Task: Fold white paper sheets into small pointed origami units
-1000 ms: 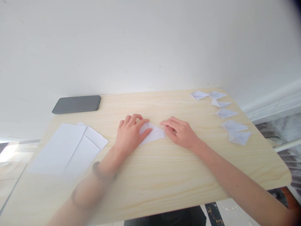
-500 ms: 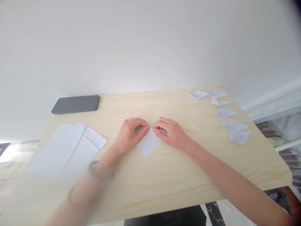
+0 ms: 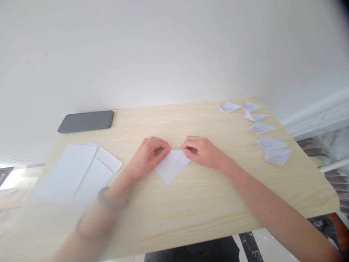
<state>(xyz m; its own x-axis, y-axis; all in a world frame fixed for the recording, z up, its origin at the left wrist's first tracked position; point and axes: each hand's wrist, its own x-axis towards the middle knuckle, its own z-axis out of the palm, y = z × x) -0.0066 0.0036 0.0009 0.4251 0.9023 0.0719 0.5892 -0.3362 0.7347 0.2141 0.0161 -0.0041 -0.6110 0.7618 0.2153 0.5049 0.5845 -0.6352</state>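
A small folded white paper [image 3: 171,167] lies on the wooden table between my hands, one corner pointing toward me and a straight edge at the far side. My left hand [image 3: 149,154] pinches the far left end of that edge between thumb and fingertips. At its right end, my right hand [image 3: 203,152] pinches the paper the same way. The fingers cover both far corners. A faint crease runs near the top of the paper.
Loose white sheets [image 3: 68,171] overlap on the left, with a dark phone [image 3: 86,121] behind them. Several folded paper pieces [image 3: 262,128] line the right side of the wooden table [image 3: 191,211]. A white wall [image 3: 163,54] rises at the table's far edge.
My hands are slightly farther apart along the paper's far edge, the right one having slid to the right. More of that straight edge shows between my fingertips.
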